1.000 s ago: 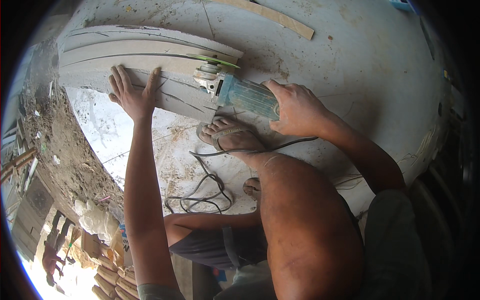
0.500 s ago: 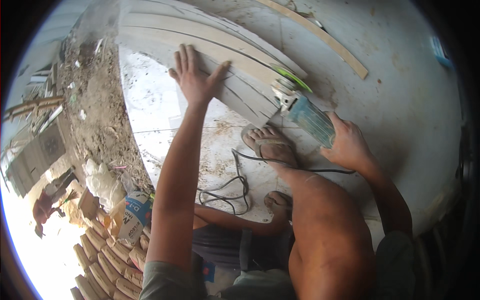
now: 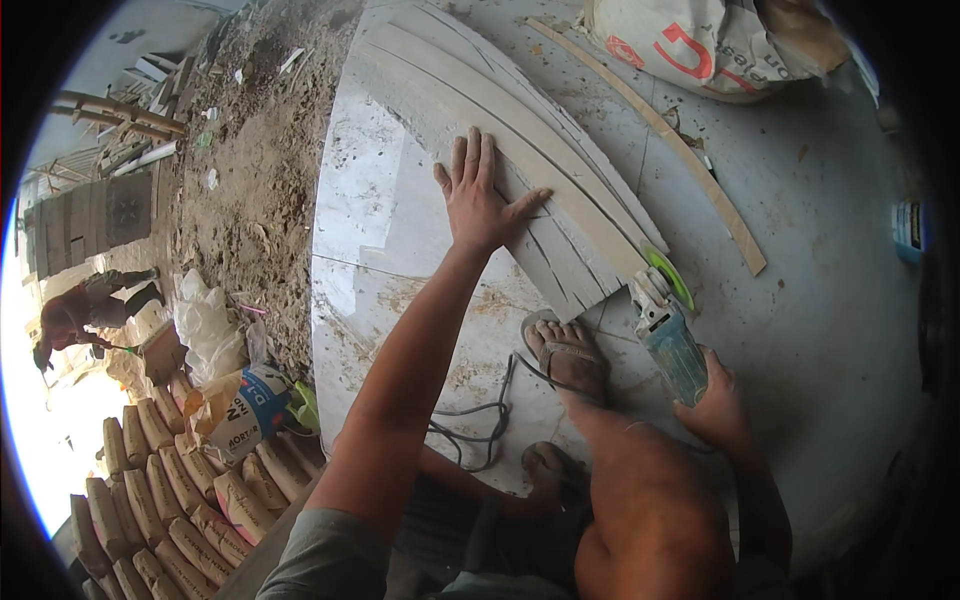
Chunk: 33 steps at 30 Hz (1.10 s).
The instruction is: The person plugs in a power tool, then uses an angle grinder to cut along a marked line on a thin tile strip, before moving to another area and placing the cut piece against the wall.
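My left hand (image 3: 482, 208) lies with fingers spread, pressing on a dusty grey-beige board (image 3: 545, 185) that rests on the tiled floor. Long dark cut lines run along the board, and shorter ones mark its near end. Wrapped round the teal body of an angle grinder (image 3: 678, 358) is my right hand (image 3: 717, 405). The grinder's green-edged disc (image 3: 668, 276) is at the near right corner of the board; whether it touches the edge I cannot tell. A dark power cord (image 3: 500, 405) loops over the floor beside my sandalled foot (image 3: 568, 360).
A thin curved strip (image 3: 690, 160) lies right of the board. Beyond it sits a white printed sack (image 3: 700, 45). A blue container (image 3: 908, 232) stands at far right. Rubble-strewn soil (image 3: 255, 160), stacked paper bags (image 3: 165, 500) and another person (image 3: 85, 310) are to the left.
The view has shifted, bringing the sack in at the top. The grinder has moved from the cut line on the board to its near end corner. My left hand stays pressed on the board.
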Each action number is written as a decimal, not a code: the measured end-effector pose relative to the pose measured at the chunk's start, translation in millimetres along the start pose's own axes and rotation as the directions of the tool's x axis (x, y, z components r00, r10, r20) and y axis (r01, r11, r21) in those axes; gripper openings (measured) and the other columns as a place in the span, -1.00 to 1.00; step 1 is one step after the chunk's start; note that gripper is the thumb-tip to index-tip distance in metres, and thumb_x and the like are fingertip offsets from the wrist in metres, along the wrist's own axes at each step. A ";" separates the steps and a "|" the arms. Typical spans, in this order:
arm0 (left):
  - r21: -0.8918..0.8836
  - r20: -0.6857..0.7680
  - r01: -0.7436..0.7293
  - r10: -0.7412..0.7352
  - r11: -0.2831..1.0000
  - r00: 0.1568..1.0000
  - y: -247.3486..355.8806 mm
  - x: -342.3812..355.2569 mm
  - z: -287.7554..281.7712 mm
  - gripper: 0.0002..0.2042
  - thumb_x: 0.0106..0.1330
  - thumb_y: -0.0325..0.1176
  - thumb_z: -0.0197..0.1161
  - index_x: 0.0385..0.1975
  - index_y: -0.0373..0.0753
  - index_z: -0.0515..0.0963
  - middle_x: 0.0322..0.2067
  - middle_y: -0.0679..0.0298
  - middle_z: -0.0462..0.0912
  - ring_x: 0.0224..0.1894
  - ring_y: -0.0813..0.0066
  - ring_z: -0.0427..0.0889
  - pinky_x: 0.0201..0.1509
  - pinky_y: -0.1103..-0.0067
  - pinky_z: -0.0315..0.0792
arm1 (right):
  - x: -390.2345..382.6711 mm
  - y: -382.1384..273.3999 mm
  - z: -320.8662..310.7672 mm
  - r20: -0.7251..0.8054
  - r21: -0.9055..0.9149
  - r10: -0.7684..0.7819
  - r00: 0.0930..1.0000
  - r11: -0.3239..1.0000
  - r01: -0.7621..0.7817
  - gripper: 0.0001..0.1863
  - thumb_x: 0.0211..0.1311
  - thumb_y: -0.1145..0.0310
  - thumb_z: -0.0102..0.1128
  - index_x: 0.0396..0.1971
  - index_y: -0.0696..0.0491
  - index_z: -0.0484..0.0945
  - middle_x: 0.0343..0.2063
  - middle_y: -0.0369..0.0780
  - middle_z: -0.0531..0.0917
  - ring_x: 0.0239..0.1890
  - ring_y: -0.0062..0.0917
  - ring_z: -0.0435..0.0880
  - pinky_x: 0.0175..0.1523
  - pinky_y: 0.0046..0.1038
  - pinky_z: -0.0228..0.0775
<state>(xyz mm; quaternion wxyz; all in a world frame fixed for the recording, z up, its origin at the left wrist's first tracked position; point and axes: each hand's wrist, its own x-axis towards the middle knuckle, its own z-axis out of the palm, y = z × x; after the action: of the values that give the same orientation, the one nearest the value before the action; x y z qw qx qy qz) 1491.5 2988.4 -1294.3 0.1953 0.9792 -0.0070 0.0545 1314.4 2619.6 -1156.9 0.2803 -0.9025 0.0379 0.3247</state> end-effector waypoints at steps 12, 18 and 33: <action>-0.024 -0.104 -0.025 0.023 0.999 0.994 5.9 -15.4 -2.3 0.01 0.22 0.35 0.28 0.52 -0.24 0.13 0.56 0.05 0.04 0.62 0.01 -0.17 0.56 -0.15 -0.40 | 13.9 -28.4 -32.7 -0.182 0.344 -0.141 0.973 0.918 0.197 -0.37 -0.14 0.43 0.48 0.02 0.20 0.47 -0.26 0.00 0.69 -0.17 -0.23 0.73 0.02 -0.23 0.52; -0.344 -0.195 -0.063 -0.005 0.937 0.981 35.8 -81.7 -39.2 -0.37 0.31 -0.28 0.39 0.37 -0.31 0.40 0.38 -0.03 0.40 0.47 -0.04 0.28 0.50 0.09 0.11 | 78.8 -72.2 -50.2 -0.272 0.341 -0.355 0.895 0.834 0.434 -0.36 -0.07 0.31 0.50 0.04 0.22 0.48 -0.20 -0.07 0.69 -0.15 -0.36 0.68 0.05 -0.31 0.50; -0.422 -0.243 -0.050 -0.059 0.905 0.968 74.3 -184.2 -102.6 -0.35 0.16 -0.16 0.57 0.13 -0.50 0.53 -0.28 0.07 0.66 -0.26 0.28 0.63 -0.14 0.47 0.53 | 107.2 -202.6 39.0 -0.079 0.736 -0.425 0.902 0.585 0.341 -0.36 -0.08 0.31 0.43 0.04 0.26 0.45 -0.22 -0.09 0.66 -0.18 -0.42 0.67 -0.02 -0.40 0.54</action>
<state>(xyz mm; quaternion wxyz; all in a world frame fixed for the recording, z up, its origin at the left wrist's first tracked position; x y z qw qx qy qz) 1295.2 2957.7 -1191.9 0.4030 0.8984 0.0083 0.1741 1427.4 2822.7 -1149.1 0.6831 -0.6807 -0.0453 0.2605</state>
